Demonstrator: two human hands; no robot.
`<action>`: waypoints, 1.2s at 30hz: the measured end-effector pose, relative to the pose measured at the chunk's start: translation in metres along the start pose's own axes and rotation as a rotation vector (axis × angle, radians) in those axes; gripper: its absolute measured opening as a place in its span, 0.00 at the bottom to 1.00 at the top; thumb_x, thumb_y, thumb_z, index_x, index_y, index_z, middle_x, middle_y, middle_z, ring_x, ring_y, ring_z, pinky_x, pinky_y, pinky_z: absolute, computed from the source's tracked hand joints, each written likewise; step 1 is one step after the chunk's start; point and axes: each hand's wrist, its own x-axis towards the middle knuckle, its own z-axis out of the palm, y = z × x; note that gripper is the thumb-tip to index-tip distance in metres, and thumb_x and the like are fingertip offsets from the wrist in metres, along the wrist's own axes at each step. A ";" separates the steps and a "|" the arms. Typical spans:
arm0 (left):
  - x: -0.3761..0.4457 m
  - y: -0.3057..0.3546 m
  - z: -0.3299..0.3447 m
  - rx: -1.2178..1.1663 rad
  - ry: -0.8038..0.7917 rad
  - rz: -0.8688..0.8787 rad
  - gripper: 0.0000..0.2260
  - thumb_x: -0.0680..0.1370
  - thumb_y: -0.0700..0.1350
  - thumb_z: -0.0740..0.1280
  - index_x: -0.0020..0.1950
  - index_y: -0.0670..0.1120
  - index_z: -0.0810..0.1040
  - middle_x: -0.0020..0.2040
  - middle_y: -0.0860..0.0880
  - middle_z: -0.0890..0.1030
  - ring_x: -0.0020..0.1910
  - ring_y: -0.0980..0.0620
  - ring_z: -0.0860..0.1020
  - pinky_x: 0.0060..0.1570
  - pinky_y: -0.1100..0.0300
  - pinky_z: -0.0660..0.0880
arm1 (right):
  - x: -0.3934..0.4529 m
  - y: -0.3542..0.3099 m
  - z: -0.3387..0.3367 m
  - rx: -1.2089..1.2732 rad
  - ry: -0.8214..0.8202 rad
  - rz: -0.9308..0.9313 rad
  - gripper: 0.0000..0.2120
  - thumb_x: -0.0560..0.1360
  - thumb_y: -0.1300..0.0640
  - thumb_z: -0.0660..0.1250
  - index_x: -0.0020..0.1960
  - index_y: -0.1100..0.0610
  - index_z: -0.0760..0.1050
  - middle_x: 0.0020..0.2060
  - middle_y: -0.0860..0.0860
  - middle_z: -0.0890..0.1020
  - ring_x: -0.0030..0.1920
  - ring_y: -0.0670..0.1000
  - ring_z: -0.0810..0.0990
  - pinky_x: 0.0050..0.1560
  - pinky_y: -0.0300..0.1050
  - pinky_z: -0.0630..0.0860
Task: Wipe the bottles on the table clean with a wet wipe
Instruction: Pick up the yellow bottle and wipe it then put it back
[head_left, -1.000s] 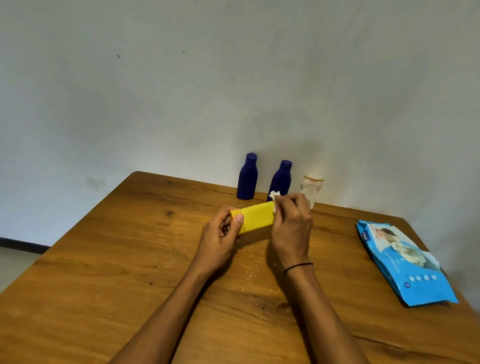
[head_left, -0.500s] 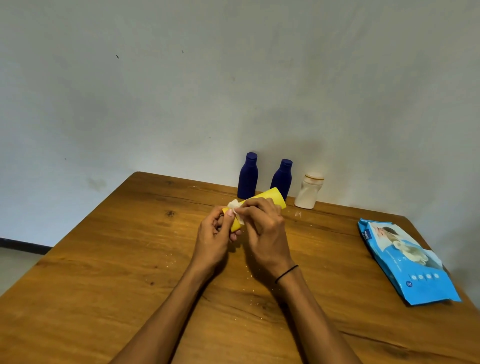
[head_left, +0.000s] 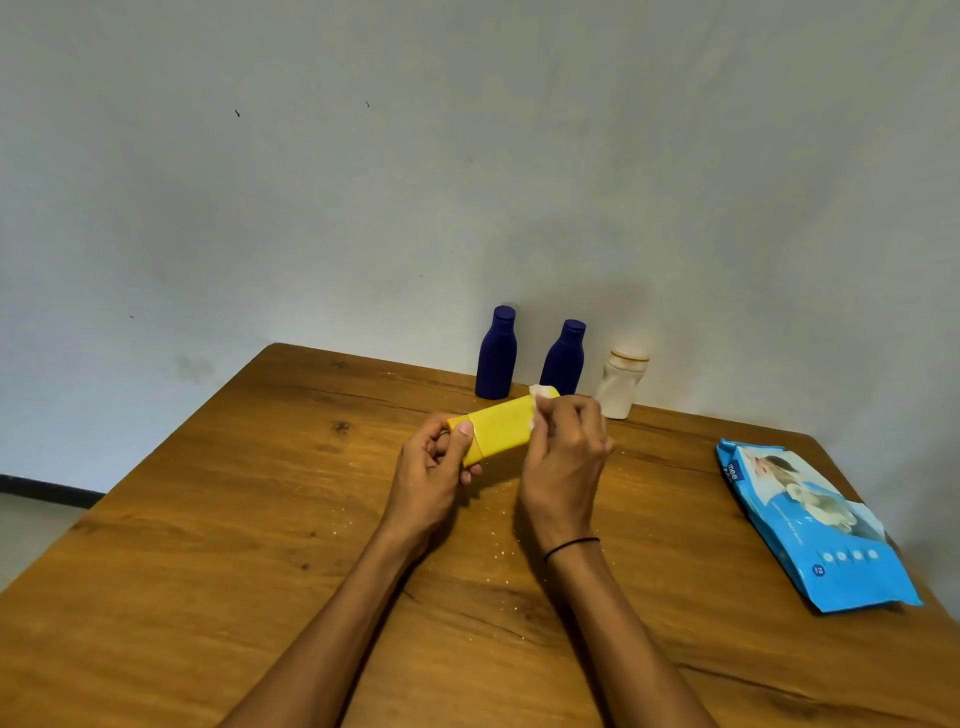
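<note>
I hold a yellow bottle on its side above the middle of the table. My left hand grips its left end, thumb on top. My right hand is curled round the bottle's right end with a white wet wipe pressed against it; only a small bit of the wipe shows above my fingers. Two dark blue bottles and a small white bottle stand upright by the wall behind my hands.
A blue pack of wet wipes lies flat near the right edge of the wooden table. Fine crumbs are scattered on the wood below my hands. The table's back edge meets a plain wall.
My right hand with the wipe has slid from the bottle's left end back to its right end. The left hand keeps its grip.
</note>
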 end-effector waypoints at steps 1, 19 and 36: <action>0.000 0.000 0.000 -0.013 0.000 -0.002 0.10 0.85 0.51 0.64 0.61 0.47 0.80 0.43 0.54 0.85 0.37 0.57 0.80 0.34 0.63 0.78 | -0.003 -0.003 0.001 0.052 -0.037 -0.030 0.07 0.79 0.61 0.70 0.57 0.57 0.81 0.54 0.53 0.79 0.57 0.53 0.78 0.57 0.58 0.77; 0.006 -0.002 -0.005 -0.211 0.010 -0.132 0.15 0.84 0.52 0.66 0.65 0.44 0.79 0.36 0.46 0.81 0.32 0.55 0.75 0.36 0.58 0.73 | -0.010 0.027 -0.010 -0.004 0.043 -0.260 0.10 0.77 0.65 0.69 0.58 0.59 0.82 0.58 0.56 0.79 0.60 0.56 0.76 0.56 0.51 0.71; -0.004 -0.004 -0.007 0.418 -0.169 0.230 0.14 0.83 0.57 0.63 0.66 0.54 0.75 0.57 0.55 0.80 0.55 0.63 0.79 0.43 0.66 0.80 | 0.024 0.018 -0.020 0.197 0.061 0.100 0.05 0.81 0.62 0.70 0.55 0.58 0.82 0.52 0.52 0.80 0.51 0.50 0.80 0.47 0.35 0.77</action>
